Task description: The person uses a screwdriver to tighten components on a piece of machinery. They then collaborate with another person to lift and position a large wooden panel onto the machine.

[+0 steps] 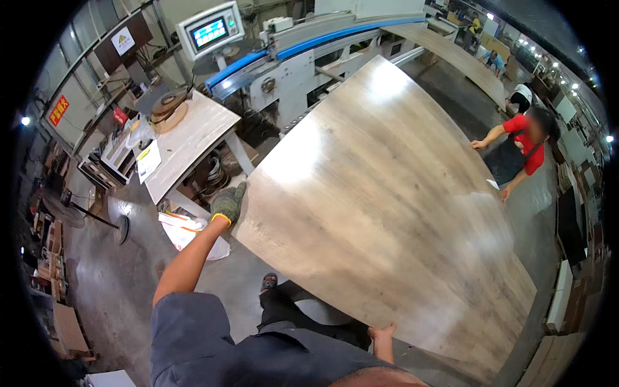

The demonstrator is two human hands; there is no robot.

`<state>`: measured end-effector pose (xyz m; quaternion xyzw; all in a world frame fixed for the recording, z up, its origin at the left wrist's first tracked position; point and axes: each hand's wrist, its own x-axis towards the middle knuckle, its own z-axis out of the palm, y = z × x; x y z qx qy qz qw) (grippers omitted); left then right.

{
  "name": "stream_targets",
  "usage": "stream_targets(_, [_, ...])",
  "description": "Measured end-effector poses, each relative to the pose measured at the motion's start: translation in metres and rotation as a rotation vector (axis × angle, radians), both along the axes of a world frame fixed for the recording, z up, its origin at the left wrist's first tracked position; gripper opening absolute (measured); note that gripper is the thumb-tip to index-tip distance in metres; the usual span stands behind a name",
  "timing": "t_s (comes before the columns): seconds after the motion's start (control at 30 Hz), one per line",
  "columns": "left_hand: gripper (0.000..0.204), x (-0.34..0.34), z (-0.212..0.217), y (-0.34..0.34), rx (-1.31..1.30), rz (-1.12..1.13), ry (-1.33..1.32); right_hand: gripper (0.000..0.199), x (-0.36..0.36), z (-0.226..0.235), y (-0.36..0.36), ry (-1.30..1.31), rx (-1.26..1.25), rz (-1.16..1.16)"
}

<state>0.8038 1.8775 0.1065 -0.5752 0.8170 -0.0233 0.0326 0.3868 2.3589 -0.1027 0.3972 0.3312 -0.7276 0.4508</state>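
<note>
A large wood-grain panel [374, 213] with a glossy top spreads across the middle of the view, its far corner up against the machine. My left hand [229, 202], in a grey-green knitted glove with a yellow cuff, grips the panel's left edge near the corner. At the near edge, my bare right hand [383, 332] holds the panel too; its fingers are partly hidden beneath the board. Across from me, a co-worker [525, 148] in a red shirt and dark apron has both hands at the panel's right edge.
Behind the panel runs a long white machine [277, 97] with a blue rail [335, 37] and a control screen [210, 32]. Left of it stands a side table [200, 122] bearing edging rolls [170, 111]. A white bag [187, 232], a floor fan [119, 227] and another long panel [451, 55] are around.
</note>
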Motion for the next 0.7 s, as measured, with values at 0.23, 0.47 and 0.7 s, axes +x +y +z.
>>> stream_targets(0.23, [0.038,0.156,-0.031,-0.128,0.039,0.035,0.049,0.059,0.153,-0.003,-0.103,-0.142,0.200,0.056])
stream_targets(0.47, [0.041,0.292,-0.032,-0.170,-0.009,0.237,-0.060,0.066,0.318,0.032,-0.178,-0.143,0.134,0.051])
stream_targets(0.7, [0.068,0.240,-0.166,0.080,0.058,0.667,0.930,0.080,0.448,0.056,-0.267,-0.282,0.123,0.013])
